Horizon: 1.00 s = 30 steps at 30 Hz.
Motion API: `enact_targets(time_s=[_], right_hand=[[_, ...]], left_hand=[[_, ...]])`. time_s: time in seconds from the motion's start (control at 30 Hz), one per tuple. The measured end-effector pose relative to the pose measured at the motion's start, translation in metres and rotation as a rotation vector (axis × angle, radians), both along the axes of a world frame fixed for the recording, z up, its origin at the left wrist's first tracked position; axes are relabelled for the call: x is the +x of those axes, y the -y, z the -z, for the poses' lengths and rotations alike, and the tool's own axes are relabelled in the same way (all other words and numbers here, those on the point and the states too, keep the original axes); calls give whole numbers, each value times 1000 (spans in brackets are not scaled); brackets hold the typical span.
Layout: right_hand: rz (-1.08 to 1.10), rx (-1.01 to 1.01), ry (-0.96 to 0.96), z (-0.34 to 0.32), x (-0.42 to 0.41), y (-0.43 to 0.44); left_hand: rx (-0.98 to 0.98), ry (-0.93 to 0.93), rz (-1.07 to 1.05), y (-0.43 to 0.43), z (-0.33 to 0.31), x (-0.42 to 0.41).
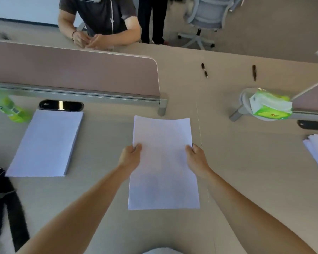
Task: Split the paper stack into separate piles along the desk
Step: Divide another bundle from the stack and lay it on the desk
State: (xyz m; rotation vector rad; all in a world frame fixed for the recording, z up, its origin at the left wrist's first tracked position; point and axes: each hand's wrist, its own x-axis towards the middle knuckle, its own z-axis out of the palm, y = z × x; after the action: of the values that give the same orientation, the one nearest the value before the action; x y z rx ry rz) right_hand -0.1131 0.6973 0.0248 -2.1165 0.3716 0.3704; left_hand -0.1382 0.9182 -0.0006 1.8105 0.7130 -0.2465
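Left hand (131,154) and right hand (195,156) pinch thin white paper sheaf (163,162); recommend lowering it flat onto beige bench (106,136), apart from left thick white paper stack (46,143).

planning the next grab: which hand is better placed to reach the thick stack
Probably left. The left hand grips the sheets on the side nearest the thick stack; the right hand is farther.

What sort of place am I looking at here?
Probably a shared office: a long desk split by a low divider panel, a wheeled swivel chair, and a thick paper stack.
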Motion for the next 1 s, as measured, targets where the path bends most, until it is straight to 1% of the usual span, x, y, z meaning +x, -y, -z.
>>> enact_targets(time_s=[0.23,0.43,0.53,0.67,0.77,0.83,0.93,1.0], right_hand=[[72,-55,-137,48,56,18],[87,-99,-231,83,92,38],[76,-83,-256,96,102,43],[43,-72,-292,106,104,48],[40,-128,-273,102,104,55],[15,-168,-258,97,102,61],[8,-157,-223,82,99,71],[-17,-131,-210,69,93,77]], left_hand=[[5,-166,60,25,50,59],[-4,-241,77,48,89,97],[37,-258,112,51,100,111],[126,-286,178,52,104,119],[161,-349,208,54,98,122],[189,-407,228,58,89,121],[203,-500,229,64,70,112],[191,-519,211,63,59,101]])
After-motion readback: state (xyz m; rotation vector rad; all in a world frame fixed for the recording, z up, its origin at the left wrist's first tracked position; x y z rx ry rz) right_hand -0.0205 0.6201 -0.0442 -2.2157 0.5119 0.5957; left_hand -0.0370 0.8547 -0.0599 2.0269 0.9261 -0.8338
